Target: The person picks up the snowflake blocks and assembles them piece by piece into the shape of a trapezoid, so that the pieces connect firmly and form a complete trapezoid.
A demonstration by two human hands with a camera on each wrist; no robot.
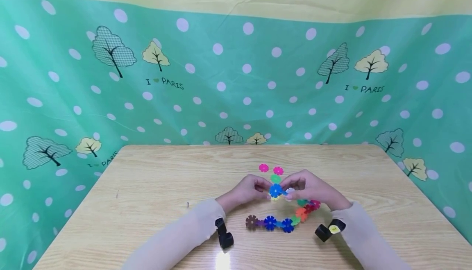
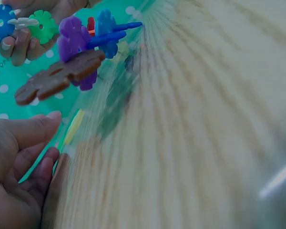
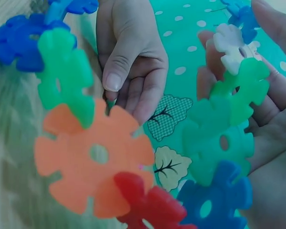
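Right hand (image 1: 312, 188): fingers pinch chain (image 1: 301, 214) near 1 end, likely to steady it; rest curves over bench (image 1: 166, 167). Left hand (image 1: 249, 190) beside it, fingers bent; can't tell if gripping anything.

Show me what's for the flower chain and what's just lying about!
For the job:
flower-disc chain
probably the nearby pink discs, green disc and yellow disc

Just lying about:
tiny object on the table, too small to name
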